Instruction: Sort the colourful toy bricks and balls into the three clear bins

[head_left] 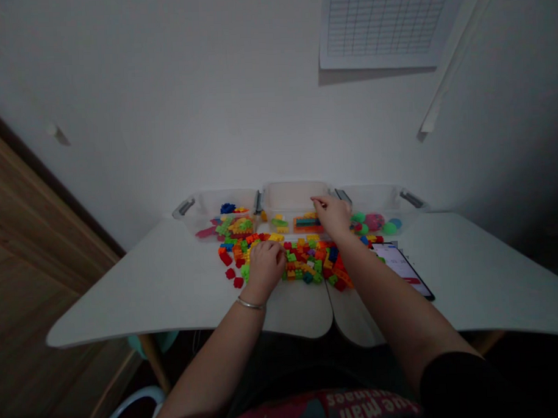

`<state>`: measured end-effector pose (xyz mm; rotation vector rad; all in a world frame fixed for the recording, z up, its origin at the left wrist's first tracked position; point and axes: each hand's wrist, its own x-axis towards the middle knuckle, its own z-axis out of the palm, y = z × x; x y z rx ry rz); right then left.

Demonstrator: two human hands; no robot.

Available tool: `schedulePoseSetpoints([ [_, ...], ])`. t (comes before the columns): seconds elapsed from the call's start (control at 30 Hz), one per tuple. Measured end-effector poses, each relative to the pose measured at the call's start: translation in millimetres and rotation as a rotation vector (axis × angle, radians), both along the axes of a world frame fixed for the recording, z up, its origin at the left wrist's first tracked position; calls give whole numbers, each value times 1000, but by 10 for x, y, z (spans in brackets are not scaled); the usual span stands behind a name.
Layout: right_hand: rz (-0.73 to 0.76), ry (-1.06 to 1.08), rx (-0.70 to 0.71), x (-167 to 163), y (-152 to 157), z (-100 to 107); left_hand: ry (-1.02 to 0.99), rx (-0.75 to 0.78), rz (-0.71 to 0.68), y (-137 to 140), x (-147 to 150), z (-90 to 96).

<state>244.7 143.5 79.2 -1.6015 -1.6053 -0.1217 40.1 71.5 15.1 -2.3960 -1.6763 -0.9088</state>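
Observation:
A heap of colourful toy bricks (303, 254) is spread over the white table. My left hand (267, 261) rests at the heap's left part, its fingers curled down among the bricks; whatever they hold is hidden. Raised over the front of the middle clear bin (297, 196) is my right hand (334, 216). Its thumb and forefinger are pinched together, and what is between them is too small to make out. Inside that bin lie yellow pieces and an orange and teal piece (307, 223), partly behind my right hand.
A left clear bin (201, 205) holds blue, green, orange and pink pieces. The right clear bin (374, 196) contains green, pink and blue balls. Beside my right forearm lies a phone (402, 269) with its screen lit. White wall stands directly behind the bins.

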Motion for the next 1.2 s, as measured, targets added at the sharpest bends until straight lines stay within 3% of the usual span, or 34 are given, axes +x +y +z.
schedulePoseSetpoints([
  [0.13,-47,-163,-30,-72,2,-27,-5,9,-5,8,-5,-18],
  [0.3,-47,-192,-28,-84,-6,-55,17,-16,-2,7,-6,-12],
  [0.57,105,-198,-16,19,-32,-62,31,6,-5,9,-4,-11],
  [0.8,207,-165,138,183,-456,-227,43,1,1,5,-1,-1],
  [1.0,-57,-279,-32,450,-998,-512,39,5,7,-6,6,-17],
  [1.2,-261,-350,-196,680,-1192,-819,44,21,14,-2,9,-33],
])
